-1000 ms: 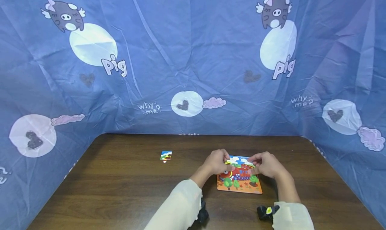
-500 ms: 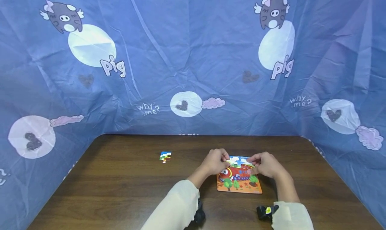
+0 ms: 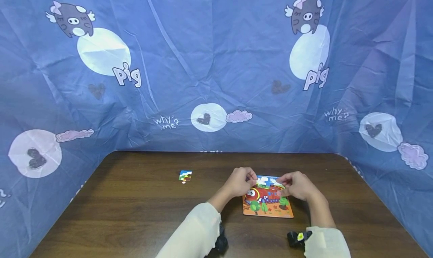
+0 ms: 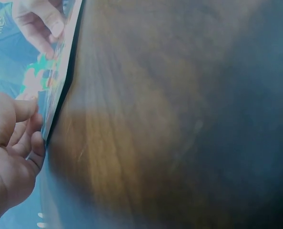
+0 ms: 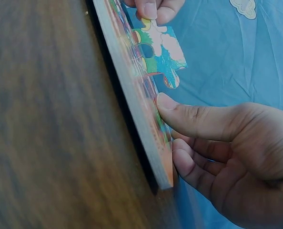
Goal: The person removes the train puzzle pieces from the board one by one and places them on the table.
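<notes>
A square jigsaw puzzle [image 3: 268, 211] with a red train, trees and orange ground lies on the table in the head view. My left hand [image 3: 241, 181] is at its far left corner. In the right wrist view, that hand's thumb and fingers pinch a jigsaw piece [image 5: 164, 47] with blue sky and white cloud, tilted up from the puzzle's face. My right hand [image 3: 297, 186] is at the puzzle's right side. Its thumb [image 5: 166, 101] presses on the puzzle's face while the other fingers curl at the edge, holding the puzzle.
Another jigsaw piece [image 3: 185, 174] lies apart on the brown wooden table [image 3: 135, 209], left of the hands. A blue printed cloth [image 3: 216, 62] hangs behind the table and along its sides. Black wrist bands [image 3: 297, 238] sit at both sleeves.
My left thumb has drawn back from over the red train toward the puzzle's far left corner, uncovering the train's face. The right hand stays in nearly the same place.
</notes>
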A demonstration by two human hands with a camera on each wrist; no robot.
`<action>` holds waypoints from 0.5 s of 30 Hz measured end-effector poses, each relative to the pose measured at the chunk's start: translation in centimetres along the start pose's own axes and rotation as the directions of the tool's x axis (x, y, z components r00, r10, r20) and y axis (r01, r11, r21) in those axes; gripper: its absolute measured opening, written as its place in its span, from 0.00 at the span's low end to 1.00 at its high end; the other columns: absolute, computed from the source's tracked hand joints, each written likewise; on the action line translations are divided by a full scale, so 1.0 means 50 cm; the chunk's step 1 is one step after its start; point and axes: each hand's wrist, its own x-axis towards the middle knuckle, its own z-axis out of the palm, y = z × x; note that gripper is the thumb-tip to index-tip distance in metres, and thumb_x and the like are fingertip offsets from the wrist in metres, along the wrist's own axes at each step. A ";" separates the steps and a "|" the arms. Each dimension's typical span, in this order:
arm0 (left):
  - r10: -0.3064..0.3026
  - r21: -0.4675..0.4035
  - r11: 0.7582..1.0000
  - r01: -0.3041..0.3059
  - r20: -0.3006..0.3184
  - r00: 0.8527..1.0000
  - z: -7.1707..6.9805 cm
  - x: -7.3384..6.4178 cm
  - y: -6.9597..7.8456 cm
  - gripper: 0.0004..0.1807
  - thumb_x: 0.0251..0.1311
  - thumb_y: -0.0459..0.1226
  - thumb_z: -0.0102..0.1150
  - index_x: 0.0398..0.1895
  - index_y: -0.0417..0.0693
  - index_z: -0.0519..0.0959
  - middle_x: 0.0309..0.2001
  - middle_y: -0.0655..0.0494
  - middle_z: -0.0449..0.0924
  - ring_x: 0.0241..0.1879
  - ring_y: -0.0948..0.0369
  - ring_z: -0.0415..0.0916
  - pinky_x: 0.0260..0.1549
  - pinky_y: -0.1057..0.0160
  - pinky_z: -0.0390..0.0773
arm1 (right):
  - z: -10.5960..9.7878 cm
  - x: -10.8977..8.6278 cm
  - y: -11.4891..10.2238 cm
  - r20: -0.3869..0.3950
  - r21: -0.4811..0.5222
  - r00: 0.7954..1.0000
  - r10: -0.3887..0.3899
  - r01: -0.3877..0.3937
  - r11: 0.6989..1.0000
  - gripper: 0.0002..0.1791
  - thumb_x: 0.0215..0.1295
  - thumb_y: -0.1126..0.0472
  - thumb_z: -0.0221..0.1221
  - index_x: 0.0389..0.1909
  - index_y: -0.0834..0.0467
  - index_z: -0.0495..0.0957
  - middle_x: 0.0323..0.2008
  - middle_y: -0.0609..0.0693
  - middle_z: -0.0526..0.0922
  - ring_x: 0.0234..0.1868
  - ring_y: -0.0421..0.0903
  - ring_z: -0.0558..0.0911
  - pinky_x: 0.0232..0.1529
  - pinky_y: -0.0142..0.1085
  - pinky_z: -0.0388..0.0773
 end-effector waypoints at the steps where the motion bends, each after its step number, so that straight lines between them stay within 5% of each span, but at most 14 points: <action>1: 0.000 -0.001 1.000 0.000 0.000 1.000 -0.001 0.000 0.000 0.05 0.68 0.30 0.62 0.33 0.46 0.81 0.28 0.62 0.78 0.28 0.68 0.73 0.32 0.70 0.74 | 0.000 0.000 -0.001 0.001 0.001 1.000 0.003 -0.003 1.000 0.21 0.50 0.65 0.78 0.47 0.62 0.87 0.37 0.51 0.81 0.40 0.48 0.75 0.40 0.40 0.73; 15: -0.051 0.062 0.997 0.051 -0.003 0.999 0.005 0.002 0.000 0.05 0.69 0.30 0.61 0.34 0.48 0.80 0.29 0.63 0.78 0.30 0.68 0.74 0.34 0.70 0.76 | 0.003 -0.001 -0.005 0.004 0.006 1.000 0.030 -0.030 1.000 0.21 0.50 0.66 0.78 0.47 0.60 0.87 0.36 0.51 0.81 0.39 0.48 0.75 0.40 0.40 0.74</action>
